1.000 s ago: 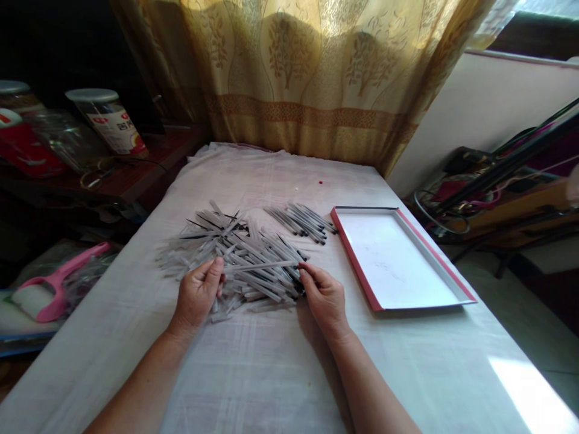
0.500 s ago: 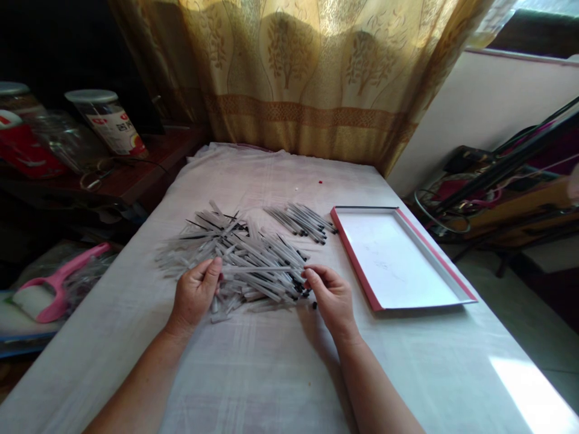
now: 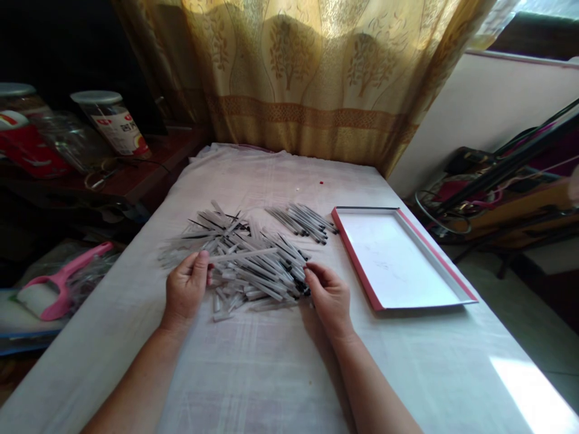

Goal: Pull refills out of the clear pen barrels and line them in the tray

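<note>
My left hand [image 3: 186,289] is closed, thumb against fingers, on a clear plastic tube [image 3: 246,255], slim like a pen refill sleeve. The tube points right and tilts slightly up over the pile. My right hand [image 3: 329,296] is pinched at the pile's right edge, apart from the tube's free end; what its fingertips hold, if anything, I cannot make out. Between and beyond both hands lies a loose pile of clear tubes and black-ended pen refills [image 3: 257,274]. Behind it, a neater row of black-ended pen refills [image 3: 305,222] lies on the cloth.
A shallow white box with pink sides [image 3: 355,259] lies to the right on the cloth-covered table [image 3: 253,374]. A small red bit [image 3: 321,182] lies at the back. Jars [image 3: 118,126] stand on a dark cabinet at left, above a pink-handled tool [image 3: 58,283]. A gold curtain [image 3: 289,66] hangs behind.
My left hand has moved left with the clear tube, whose right end has come away from my right hand and risen slightly. My right hand has barely moved.
</note>
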A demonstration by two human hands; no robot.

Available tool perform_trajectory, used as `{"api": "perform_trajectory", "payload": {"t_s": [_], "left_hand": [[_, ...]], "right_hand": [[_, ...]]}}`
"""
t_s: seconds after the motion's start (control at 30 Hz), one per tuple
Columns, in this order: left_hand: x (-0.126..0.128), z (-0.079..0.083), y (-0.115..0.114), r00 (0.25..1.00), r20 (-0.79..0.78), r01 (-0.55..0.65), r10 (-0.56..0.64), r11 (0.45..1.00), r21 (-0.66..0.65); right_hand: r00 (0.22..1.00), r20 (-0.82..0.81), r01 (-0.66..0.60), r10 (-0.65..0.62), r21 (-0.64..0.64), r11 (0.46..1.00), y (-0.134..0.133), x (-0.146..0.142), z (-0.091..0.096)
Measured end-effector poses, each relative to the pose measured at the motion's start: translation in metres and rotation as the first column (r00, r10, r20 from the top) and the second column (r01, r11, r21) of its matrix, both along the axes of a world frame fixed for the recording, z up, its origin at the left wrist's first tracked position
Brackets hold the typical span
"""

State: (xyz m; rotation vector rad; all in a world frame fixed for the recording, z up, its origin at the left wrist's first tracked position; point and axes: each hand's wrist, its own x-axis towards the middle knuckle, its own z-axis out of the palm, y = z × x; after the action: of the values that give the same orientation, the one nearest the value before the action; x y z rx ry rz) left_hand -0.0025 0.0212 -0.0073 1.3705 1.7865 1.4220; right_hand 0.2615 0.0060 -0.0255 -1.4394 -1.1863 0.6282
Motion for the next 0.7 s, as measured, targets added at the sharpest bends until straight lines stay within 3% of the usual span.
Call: {"api": "perform_trajectory", "payload": {"t_s": [0.13, 0.23, 0.53, 0.7], "left_hand": [[0.007, 0.001, -0.002, 0.999, -0.013, 0.047, -0.047, 0.999, 0.008], [0.013, 0.000, -0.005, 0.993, -0.035, 0.110, -0.109, 0.994, 0.017], [0.034, -0.005, -0.018, 0.944, -0.106, 0.315, -0.311, 0.949, 0.017], [0.034, 0.002, -0.018, 0.881, -0.200, 0.440, -0.430, 0.898, 0.008]], "right_hand": [[0.964, 0.262, -0.066, 0.042, 0.080, 0.995, 0.000, 0.000, 0.001], [0.954, 0.295, -0.083, 0.047, 0.109, 0.991, 0.000, 0.001, 0.005], [0.953, 0.085, -0.285, 0.290, -0.059, 0.957, -0.008, -0.002, 0.018], [0.956, -0.097, -0.287, 0.275, -0.144, 0.947, -0.006, 0.000, 0.019]]}}
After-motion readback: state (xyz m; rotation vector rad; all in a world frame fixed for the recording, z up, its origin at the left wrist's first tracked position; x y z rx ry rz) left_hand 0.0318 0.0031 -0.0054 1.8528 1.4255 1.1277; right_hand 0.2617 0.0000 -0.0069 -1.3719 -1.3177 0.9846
